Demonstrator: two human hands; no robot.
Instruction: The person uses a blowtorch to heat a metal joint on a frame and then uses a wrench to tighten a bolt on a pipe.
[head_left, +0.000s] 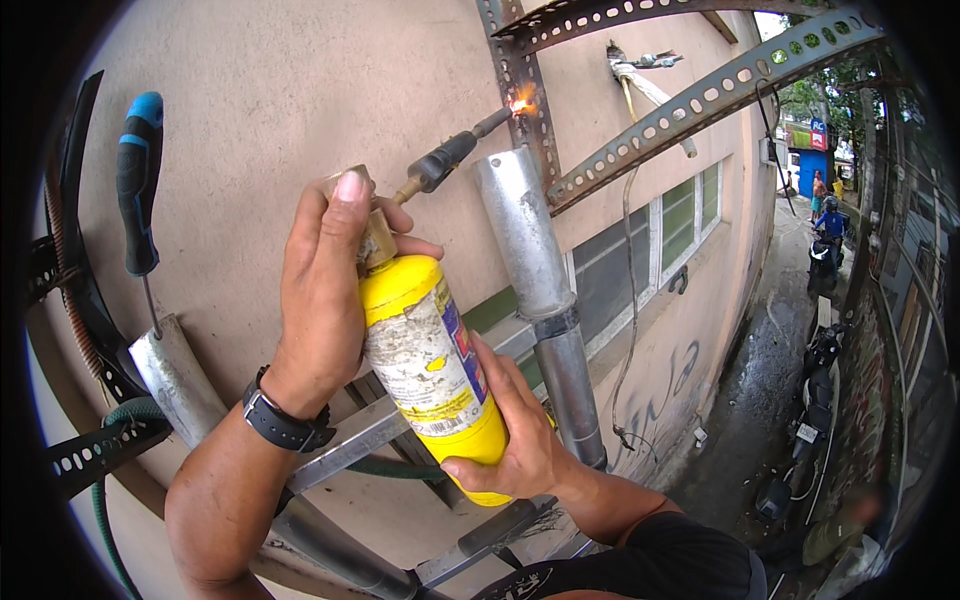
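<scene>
A gas torch with a yellow canister (475, 440) is held tilted in front of me by both hands. My left hand (325, 260) closes round its brass valve head (378, 240), thumb on top. Lower down, my right hand (515, 430) grips the canister near its base. The torch's dark burner tube (445, 160) points up and right at a perforated steel angle bar (540, 125). An orange flame (521, 104) glows where the nozzle tip meets the bar. Just below the nozzle stands the open top of a grey metal pipe (525, 235).
A screwdriver (140, 185) stands in another pipe (175, 375) at left. Ladder-like metal rails (350, 445) lie under my arms. A slanting perforated bar (700, 110) and hanging cable (632, 290) are at right, beside windows (660, 235). Far below, an alley (745, 400) holds motorcycles and people.
</scene>
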